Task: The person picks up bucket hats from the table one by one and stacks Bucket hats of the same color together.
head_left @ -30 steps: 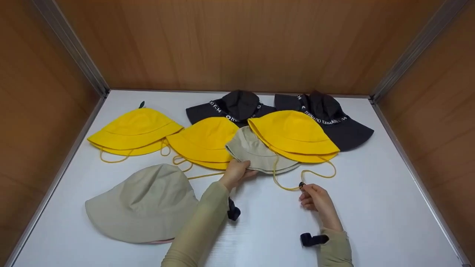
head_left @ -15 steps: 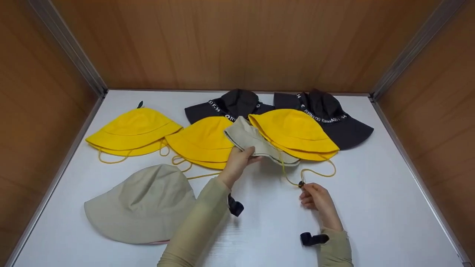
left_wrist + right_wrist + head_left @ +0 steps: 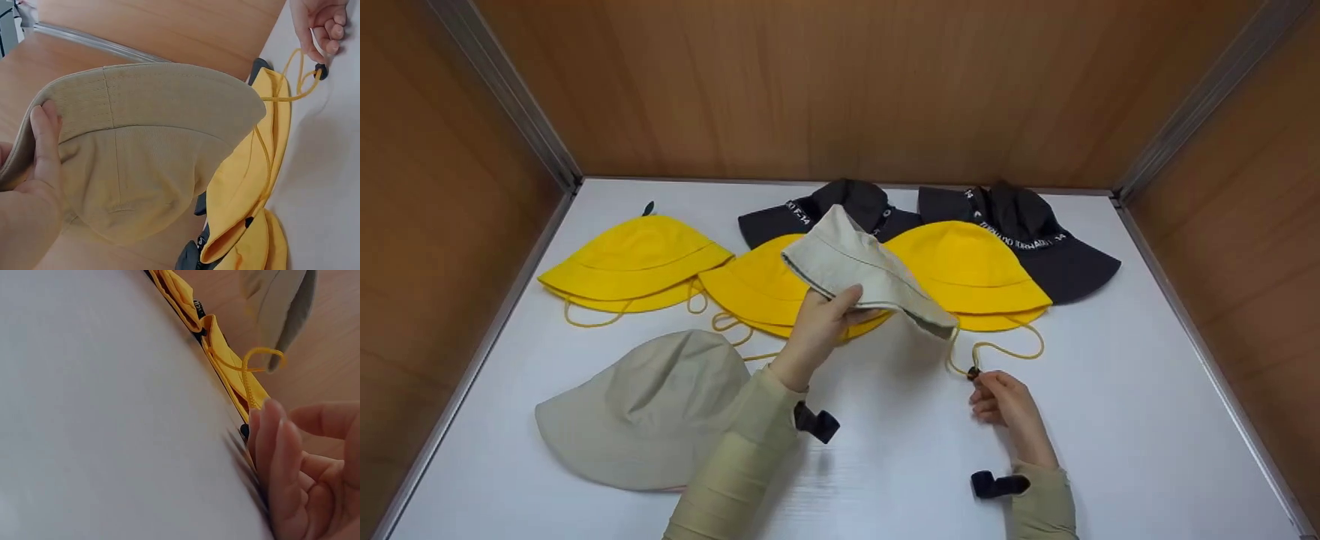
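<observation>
A small beige bucket hat (image 3: 862, 259) is lifted off the table in my left hand (image 3: 819, 330), which grips its brim between thumb and fingers. The left wrist view shows that hat (image 3: 146, 146) large, its crown hanging down. Behind it, partly covered, lies the right-hand yellow bucket hat (image 3: 979, 274). My right hand (image 3: 1006, 405) pinches the black cord stopper (image 3: 973, 373) on this hat's yellow chin cord (image 3: 1005, 352). Part of the cord passes by the edge of the beige brim. In the right wrist view the fingertips (image 3: 271, 422) hide most of the stopper.
Two more yellow hats, one at left (image 3: 637, 262) and one in the middle (image 3: 754, 281), lie on the white table (image 3: 1155, 420). Two dark lettered hats (image 3: 1080, 262) sit behind. A large beige hat (image 3: 652, 420) lies front left. Wooden panels (image 3: 840, 90) enclose the table.
My left hand has raised the small beige hat from beneath the right-hand yellow hat and drawn it up and left, in front. My right hand stays at the cord stopper.
</observation>
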The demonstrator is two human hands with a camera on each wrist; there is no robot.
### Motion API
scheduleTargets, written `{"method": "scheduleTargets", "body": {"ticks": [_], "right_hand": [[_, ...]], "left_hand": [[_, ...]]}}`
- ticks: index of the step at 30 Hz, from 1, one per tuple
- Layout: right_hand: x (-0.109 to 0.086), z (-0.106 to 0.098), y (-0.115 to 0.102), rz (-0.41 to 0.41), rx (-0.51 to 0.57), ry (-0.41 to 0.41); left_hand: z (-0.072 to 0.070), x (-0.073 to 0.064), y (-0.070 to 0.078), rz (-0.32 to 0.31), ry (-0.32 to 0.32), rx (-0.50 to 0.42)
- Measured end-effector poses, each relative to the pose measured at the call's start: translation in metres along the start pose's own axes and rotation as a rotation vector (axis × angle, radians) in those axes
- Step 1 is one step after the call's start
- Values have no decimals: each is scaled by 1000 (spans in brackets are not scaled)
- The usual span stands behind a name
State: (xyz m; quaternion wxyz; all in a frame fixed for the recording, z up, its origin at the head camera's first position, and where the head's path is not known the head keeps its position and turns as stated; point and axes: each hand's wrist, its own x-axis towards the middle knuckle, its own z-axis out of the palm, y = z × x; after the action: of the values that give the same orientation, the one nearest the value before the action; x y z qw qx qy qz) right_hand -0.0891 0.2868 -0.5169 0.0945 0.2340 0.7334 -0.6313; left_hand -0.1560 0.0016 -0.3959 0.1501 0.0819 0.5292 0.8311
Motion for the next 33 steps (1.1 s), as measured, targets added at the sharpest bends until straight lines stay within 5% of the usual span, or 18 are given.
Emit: {"method": "scheduleTargets", "body": {"ticks": [6,12,15,22,27,30,33], "right_hand": [[-3,-8,-9,-15,81,5],[1,-12,-30,-129,210,31],[7,-8,-43,-168,209,-44],[22,3,-64,-196,28,-321],[27,9,-65,-193,54,-488],[28,14,-62,-212,37,-443],[26,17,-60,-268,-14,-264]], "left_hand": [[2,-15,4,23,-63,26],[3,-23,4,24,-120,72],[2,-26,5,23,-134,81],[2,-31,4,21,-167,93],[-5,-31,-2,-19,-176,117],[-14,-32,-7,-57,-176,175],[-26,-36,-12,-102,-148,292]]}}
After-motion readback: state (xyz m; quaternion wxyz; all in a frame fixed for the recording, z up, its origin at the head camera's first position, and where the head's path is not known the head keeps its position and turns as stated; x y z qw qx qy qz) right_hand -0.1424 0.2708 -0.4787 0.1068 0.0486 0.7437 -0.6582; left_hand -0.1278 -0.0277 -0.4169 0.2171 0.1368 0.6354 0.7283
